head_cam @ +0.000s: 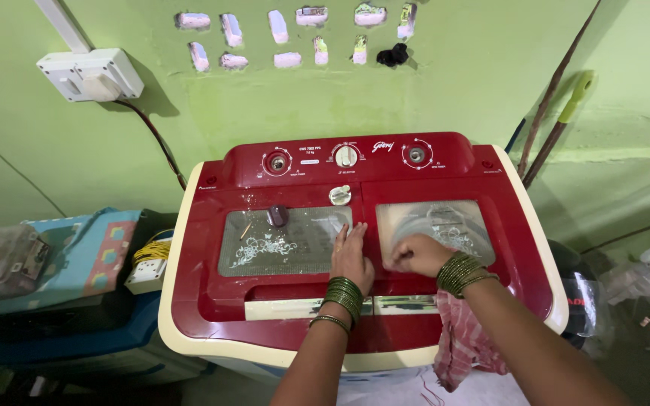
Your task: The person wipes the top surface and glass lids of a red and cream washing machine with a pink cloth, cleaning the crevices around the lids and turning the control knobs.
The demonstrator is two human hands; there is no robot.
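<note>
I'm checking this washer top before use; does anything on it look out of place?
Yes: a small dark knob-like piece and a thin stick lie loose on the left lid, with nothing holding them.

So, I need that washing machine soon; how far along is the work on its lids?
Both see-through lids of the red washing machine look shut. The left hand lies flat on the edge of the left lid, where a small dark cap rests. The right hand is curled on the right lid. A pink striped cloth hangs at the front, not inside. Whether the dials are set cannot be told.
</note>
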